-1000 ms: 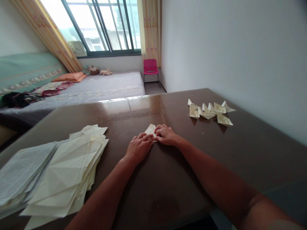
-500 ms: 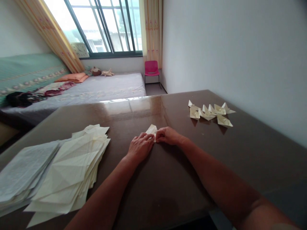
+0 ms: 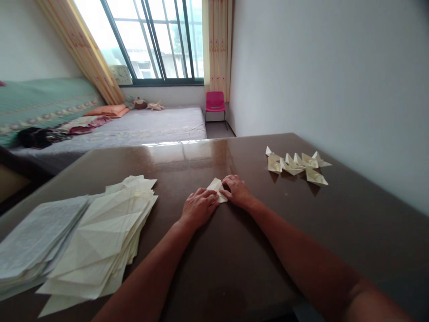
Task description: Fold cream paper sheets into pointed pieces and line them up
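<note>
A small piece of folded cream paper [image 3: 214, 184] lies on the brown tabletop in front of me. My left hand [image 3: 200, 206] holds its left side against the table, fingers closed together over it and covering part of the paper. At its right edge is my right hand [image 3: 238, 192], thumb and fingers apart, the thumb touching the paper or very near it. Several finished-looking folded paper boats [image 3: 291, 167] stand in a cluster farther off to the right.
On the table's left lie a stack of creased cream sheets [image 3: 103, 232] and a pile of greyish printed sheets [image 3: 40, 237]. Beyond the glossy table [image 3: 214, 259] are a bed [image 3: 167, 120] and a pink chair [image 3: 215, 102]. A white wall [image 3: 318, 80] runs along the right.
My right hand's fingers have opened from a pinch at the paper, and more of its lower right edge shows. My left hand stays on the paper. The view has tilted slightly upward.
</note>
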`<state>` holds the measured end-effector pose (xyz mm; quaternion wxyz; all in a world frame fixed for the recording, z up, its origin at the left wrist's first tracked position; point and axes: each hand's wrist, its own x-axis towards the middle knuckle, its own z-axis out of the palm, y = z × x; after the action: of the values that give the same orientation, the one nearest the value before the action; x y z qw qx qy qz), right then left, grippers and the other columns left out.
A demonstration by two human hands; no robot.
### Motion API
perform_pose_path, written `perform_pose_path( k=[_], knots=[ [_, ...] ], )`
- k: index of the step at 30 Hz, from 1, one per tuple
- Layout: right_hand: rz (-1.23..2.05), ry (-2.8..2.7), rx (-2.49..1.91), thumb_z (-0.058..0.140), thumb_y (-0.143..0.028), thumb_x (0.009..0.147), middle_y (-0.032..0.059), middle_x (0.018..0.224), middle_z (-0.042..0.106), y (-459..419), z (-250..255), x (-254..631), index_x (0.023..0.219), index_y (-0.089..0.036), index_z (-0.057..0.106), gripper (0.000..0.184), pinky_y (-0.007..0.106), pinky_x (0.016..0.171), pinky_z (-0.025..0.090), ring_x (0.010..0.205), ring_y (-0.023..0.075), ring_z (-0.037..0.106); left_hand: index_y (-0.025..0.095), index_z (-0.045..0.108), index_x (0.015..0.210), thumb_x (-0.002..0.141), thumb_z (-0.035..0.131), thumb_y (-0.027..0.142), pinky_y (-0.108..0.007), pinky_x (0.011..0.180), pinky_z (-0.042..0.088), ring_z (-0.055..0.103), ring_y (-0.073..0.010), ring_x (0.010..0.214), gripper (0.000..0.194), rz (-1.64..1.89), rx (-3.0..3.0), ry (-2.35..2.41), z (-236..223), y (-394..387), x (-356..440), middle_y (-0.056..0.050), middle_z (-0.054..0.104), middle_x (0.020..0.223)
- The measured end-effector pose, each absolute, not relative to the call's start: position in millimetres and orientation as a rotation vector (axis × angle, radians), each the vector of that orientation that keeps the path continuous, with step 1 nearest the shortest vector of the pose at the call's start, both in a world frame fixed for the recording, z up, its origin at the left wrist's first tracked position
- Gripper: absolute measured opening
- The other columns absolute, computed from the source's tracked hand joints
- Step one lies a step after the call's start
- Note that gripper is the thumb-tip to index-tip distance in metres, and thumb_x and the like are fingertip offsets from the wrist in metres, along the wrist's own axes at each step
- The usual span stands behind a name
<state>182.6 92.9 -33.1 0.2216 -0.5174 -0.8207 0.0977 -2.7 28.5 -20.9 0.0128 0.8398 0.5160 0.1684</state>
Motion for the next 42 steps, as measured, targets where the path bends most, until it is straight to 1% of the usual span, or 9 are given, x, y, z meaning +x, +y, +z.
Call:
perform_pose_path(
  k=[5, 11, 18, 20, 24, 27, 31, 38, 42],
  knots=[
    [0.628, -2.161, -1.367, 0.063, -0.03, 0.079, 0.0057, 0.088, 0.065, 96.4, -35.0, 178.5, 0.08, -0.016, 0.061, 0.014, 0.027, 0.074, 0.042, 0.083, 0.0169, 0.057, 0.034, 0.066, 0.109, 0.091, 0.047, 0.039, -0.035, 0.087, 0.046, 0.05, -0.0209, 0.11, 0.027, 0.569, 2.647, 1.579, -23.6, 30.0, -5.6, 0.002, 0.062, 0.119],
    [0.7, -2.145, -1.211, 0.051, -0.03, 0.087, 0.0025, 0.081, 0.068, 85.7, -29.0, 172.7, 0.092, -0.02, 0.059, 0.014, 0.024, 0.065, 0.039, 0.072, 0.0153, 0.06, 0.031, 0.064, 0.111, 0.087, 0.052, 0.032, -0.034, 0.089, 0.049, 0.052, -0.0208, 0.107, 0.027, 0.721, 2.582, 1.6, -26.6, 33.0, -8.8, -0.002, 0.057, 0.119],
    [0.781, -2.193, -0.949, 0.047, -0.037, 0.09, 0.0044, 0.086, 0.067, 90.2, -18.2, 186.0, 0.098, -0.019, 0.069, 0.03, 0.024, 0.067, 0.04, 0.074, 0.0147, 0.058, 0.021, 0.046, 0.134, 0.08, 0.063, 0.039, -0.042, 0.102, 0.039, 0.045, -0.027, 0.119, 0.06, 1.25, 2.391, 1.732, -12.8, 33.7, -4.1, -0.011, 0.051, 0.128],
    [0.878, -2.222, -0.871, 0.053, -0.042, 0.086, 0.0039, 0.084, 0.067, 90.1, -16.8, 186.9, 0.098, -0.018, 0.071, 0.031, 0.024, 0.066, 0.04, 0.071, 0.0138, 0.056, 0.021, 0.051, 0.13, 0.08, 0.062, 0.037, -0.038, 0.097, 0.043, 0.053, -0.0243, 0.11, 0.053, 1.234, 2.244, 1.677, -12.5, 35.2, -4.9, -0.01, 0.056, 0.121],
    [1.104, -1.942, -0.945, 0.06, -0.05, 0.079, 0.0022, 0.074, 0.064, 91.6, -18.5, 183.8, 0.09, -0.015, 0.069, 0.037, 0.023, 0.059, 0.039, 0.063, 0.0119, 0.053, 0.019, 0.071, 0.098, 0.08, 0.06, 0.036, -0.027, 0.07, 0.049, 0.062, -0.0164, 0.074, 0.027, 1.012, 1.893, 1.473, -18.7, 40.7, -9.9, -0.004, 0.068, 0.084],
    [1.427, -1.595, -0.987, 0.053, -0.057, 0.082, 0.0035, 0.073, 0.064, 95.0, -20.0, 184.4, 0.089, -0.014, 0.065, 0.046, 0.023, 0.054, 0.04, 0.058, 0.0107, 0.052, 0.014, 0.071, 0.09, 0.076, 0.063, 0.041, -0.023, 0.058, 0.044, 0.058, -0.0136, 0.063, 0.03, 1.143, 1.559, 1.4, -23.1, 43.5, -11.1, -0.003, 0.067, 0.072],
    [1.726, -1.534, -0.927, 0.056, -0.061, 0.078, 0.0065, 0.078, 0.066, 94.2, -18.9, 186.6, 0.088, -0.012, 0.067, 0.051, 0.023, 0.057, 0.043, 0.062, 0.0118, 0.056, 0.013, 0.067, 0.091, 0.071, 0.068, 0.043, -0.02, 0.054, 0.042, 0.054, -0.0107, 0.059, 0.036, 1.373, 1.199, 1.292, -25.2, 43.1, -7.3, -0.002, 0.065, 0.07],
    [1.533, -1.827, -0.994, 0.059, -0.06, 0.075, -0.0014, 0.059, 0.055, 86.5, -10.6, 189.6, 0.083, -0.01, 0.07, 0.053, 0.021, 0.047, 0.031, 0.051, 0.0076, 0.041, 0.012, 0.068, 0.077, 0.068, 0.071, 0.042, -0.019, 0.05, 0.038, 0.051, -0.0094, 0.056, 0.032, 1.123, 1.326, 1.265, -18.5, 41.8, -11.1, -0.001, 0.064, 0.064],
    [1.443, -2.004, -0.994, 0.059, -0.06, 0.075, -0.0034, 0.054, 0.048, 85.6, -7.6, 192.7, 0.078, -0.009, 0.07, 0.052, 0.021, 0.045, 0.025, 0.05, 0.0063, 0.034, 0.013, 0.073, 0.082, 0.073, 0.066, 0.044, -0.02, 0.054, 0.04, 0.054, -0.0109, 0.059, 0.033, 1.046, 1.492, 1.251, -15.9, 42.8, -12.0, -0.002, 0.067, 0.068]
  ],
)
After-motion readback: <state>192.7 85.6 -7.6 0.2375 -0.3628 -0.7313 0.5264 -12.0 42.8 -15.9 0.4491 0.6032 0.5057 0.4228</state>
